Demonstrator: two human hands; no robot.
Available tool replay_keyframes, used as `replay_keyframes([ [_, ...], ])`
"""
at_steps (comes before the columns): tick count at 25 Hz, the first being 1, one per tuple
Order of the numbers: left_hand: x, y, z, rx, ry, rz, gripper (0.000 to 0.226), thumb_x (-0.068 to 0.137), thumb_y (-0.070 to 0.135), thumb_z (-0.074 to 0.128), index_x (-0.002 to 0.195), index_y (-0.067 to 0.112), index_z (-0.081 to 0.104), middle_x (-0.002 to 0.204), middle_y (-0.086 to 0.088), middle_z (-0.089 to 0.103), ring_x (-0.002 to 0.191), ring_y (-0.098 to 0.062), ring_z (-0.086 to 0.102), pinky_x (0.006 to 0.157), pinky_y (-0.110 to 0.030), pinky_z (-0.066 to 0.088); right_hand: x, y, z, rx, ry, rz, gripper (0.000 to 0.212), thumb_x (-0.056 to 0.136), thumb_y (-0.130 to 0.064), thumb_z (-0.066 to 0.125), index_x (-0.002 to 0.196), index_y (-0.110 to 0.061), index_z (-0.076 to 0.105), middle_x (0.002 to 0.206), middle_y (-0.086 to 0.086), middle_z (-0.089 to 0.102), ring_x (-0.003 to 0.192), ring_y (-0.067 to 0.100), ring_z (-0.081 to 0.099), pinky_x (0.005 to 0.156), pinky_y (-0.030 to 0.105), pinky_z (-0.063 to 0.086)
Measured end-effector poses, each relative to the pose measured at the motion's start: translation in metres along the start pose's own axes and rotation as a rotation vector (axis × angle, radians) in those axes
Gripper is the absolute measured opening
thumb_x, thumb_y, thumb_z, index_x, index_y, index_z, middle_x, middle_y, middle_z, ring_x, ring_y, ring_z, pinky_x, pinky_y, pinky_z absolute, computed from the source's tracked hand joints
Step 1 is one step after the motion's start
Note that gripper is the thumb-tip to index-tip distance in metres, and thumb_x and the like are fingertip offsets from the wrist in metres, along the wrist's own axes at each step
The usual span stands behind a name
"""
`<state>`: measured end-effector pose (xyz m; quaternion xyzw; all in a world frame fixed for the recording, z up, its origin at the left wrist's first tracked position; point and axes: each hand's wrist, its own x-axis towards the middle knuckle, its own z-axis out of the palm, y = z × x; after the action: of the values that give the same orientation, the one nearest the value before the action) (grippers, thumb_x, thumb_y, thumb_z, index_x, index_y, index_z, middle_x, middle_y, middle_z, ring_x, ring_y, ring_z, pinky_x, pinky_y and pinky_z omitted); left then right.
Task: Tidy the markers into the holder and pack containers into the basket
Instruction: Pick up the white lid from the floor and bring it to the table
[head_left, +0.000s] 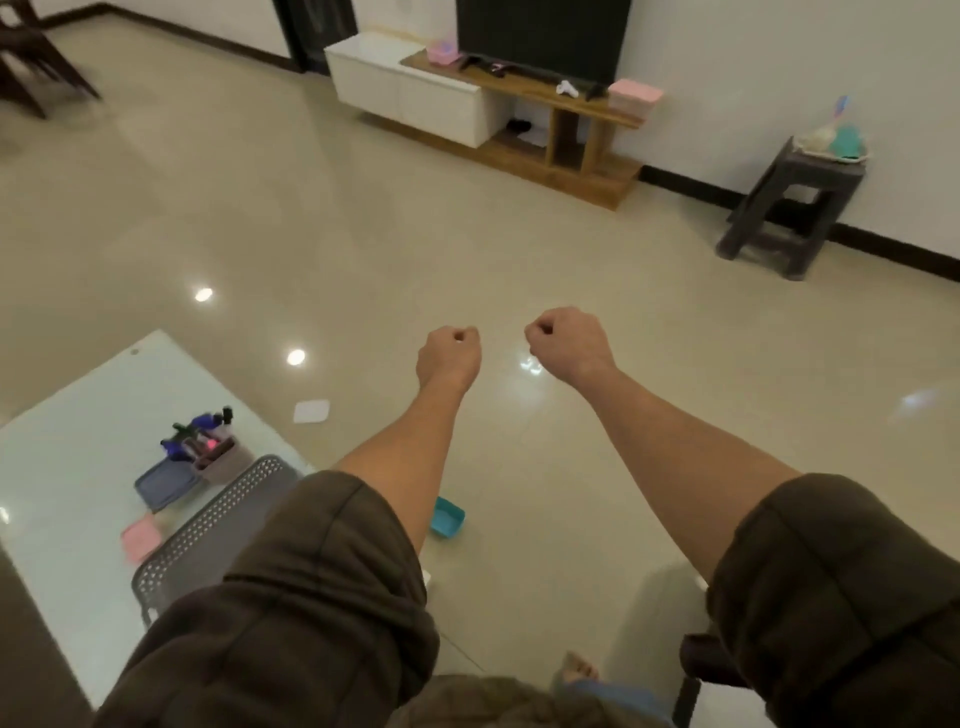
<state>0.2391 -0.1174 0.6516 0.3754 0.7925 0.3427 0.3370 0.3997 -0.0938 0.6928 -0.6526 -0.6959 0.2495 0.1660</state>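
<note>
Holding: nothing, both arms stretched out over the floor, well apart from the desk (62, 467)
Left hand (449, 356): grip clenched into an empty fist
Right hand (569, 343): grip clenched, empty
Holder (221, 457): upright on desk, markers (200, 423) standing inside, blurred
Basket (218, 525): grey, perforated wall, at desk edge just beside holder; contents hidden by the left sleeve (291, 587)
Blue-grey container (163, 486): on desk, touching holder, outside basket
Pink container (140, 540): flat on desk beside basket
Teal container (448, 517): on floor, beyond desk edge
White lid (311, 410): on floor near desk corner
</note>
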Motion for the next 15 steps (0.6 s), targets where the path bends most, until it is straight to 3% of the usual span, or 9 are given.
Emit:
replay_keyframes([
  [3, 0.008, 0.008, 0.016, -0.084, 0.074, -0.102, 0.046, 0.077, 0.05, 0.044, 0.087, 0.014, 0.072, 0.088, -0.006, 0.075, 0.086, -0.033, 0.072, 0.08, -0.044, 0.06, 0.033, 0.002, -0.003, 0.041, -0.072, -0.072, 0.028, 0.089, -0.026, 0.052, 0.083, -0.012, 0.076, 0.082, 0.007, 0.076, 0.083, 0.028, 0.07, 0.076, 0.039, 0.06],
  [7, 0.028, -0.002, 0.016, -0.159, 0.215, -0.237, 0.043, 0.082, 0.05, 0.045, 0.101, 0.02, 0.07, 0.095, -0.004, 0.075, 0.091, -0.03, 0.071, 0.084, -0.043, 0.058, 0.08, -0.011, 0.015, 0.02, -0.21, -0.219, 0.029, 0.092, -0.025, 0.053, 0.083, -0.008, 0.075, 0.082, 0.01, 0.076, 0.079, 0.03, 0.07, 0.073, 0.041, 0.06],
  [10, 0.052, -0.027, 0.011, -0.208, 0.321, -0.333, 0.042, 0.088, 0.048, 0.045, 0.112, 0.02, 0.066, 0.1, -0.003, 0.073, 0.093, -0.028, 0.07, 0.087, -0.043, 0.057, 0.114, -0.029, 0.048, 0.005, -0.305, -0.308, 0.03, 0.093, -0.025, 0.053, 0.08, -0.007, 0.073, 0.079, 0.01, 0.076, 0.074, 0.03, 0.07, 0.066, 0.039, 0.06],
  [15, 0.107, -0.094, 0.022, -0.343, 0.455, -0.537, 0.047, 0.081, 0.053, 0.041, 0.11, 0.024, 0.064, 0.101, -0.001, 0.072, 0.093, -0.028, 0.069, 0.086, -0.043, 0.057, 0.153, -0.052, 0.131, -0.151, -0.501, -0.443, 0.027, 0.094, -0.029, 0.056, 0.083, -0.013, 0.076, 0.078, 0.004, 0.076, 0.077, 0.024, 0.07, 0.072, 0.034, 0.058],
])
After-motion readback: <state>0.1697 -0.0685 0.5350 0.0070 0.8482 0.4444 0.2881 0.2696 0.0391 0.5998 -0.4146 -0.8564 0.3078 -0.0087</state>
